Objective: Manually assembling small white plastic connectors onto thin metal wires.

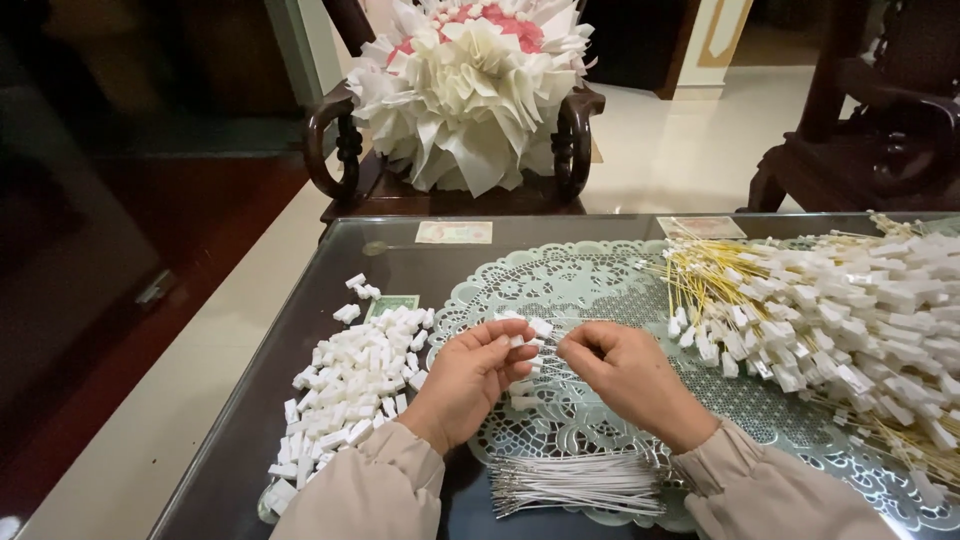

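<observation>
Fingers of my left hand (470,372) pinch a small white block (540,327); my right hand (625,372) pinches thin wire (553,352) beside it, above the lace mat (590,275), loose blocks (355,385) left.

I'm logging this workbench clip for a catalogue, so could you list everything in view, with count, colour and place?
small plastic blocks: a loose heap, white, table's left side
finished tags: a large pile, white blocks on yellow wires, table's right side
bare wires: a bundle, silvery white, near edge between the arms
lace doily: one, pale, under the glass
glass tabletop: one, dark
paper notes: at least three, under the glass
wooden armchair: one, dark, behind the table
paper flower piece: one, white and pink, on the armchair
left hand: pinches a white block
right hand: fingers closed on a thin wire
</observation>
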